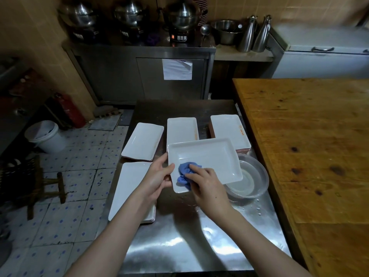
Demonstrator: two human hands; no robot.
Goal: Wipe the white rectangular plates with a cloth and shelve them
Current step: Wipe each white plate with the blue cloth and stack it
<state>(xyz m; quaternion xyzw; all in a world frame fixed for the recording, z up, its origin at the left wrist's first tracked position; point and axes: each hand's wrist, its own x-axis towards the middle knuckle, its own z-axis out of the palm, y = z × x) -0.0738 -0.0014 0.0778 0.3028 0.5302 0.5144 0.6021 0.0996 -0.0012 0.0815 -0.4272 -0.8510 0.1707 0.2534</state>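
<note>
Gripping plate (pixel 207 156) left edge: left hand (pixel 157 177); bowl (pixel 252 177) beside.

A shiny stainless-steel worktop (pixel 179 246) carries a clear round plastic basin (pixel 264 179) holding water. A worn brown wooden table (pixel 309 146) abuts its right edge. On the blue-dotted tiled floor (pixel 79 188) stand a white plastic bucket (pixel 48 138) and a red fire extinguisher (pixel 69 112). Behind — on a steel cabinet (pixel 115 76) — sit three lidded steel pots (pixel 127 15), with two tall steel jugs (pixel 246 38) to their right.
</note>
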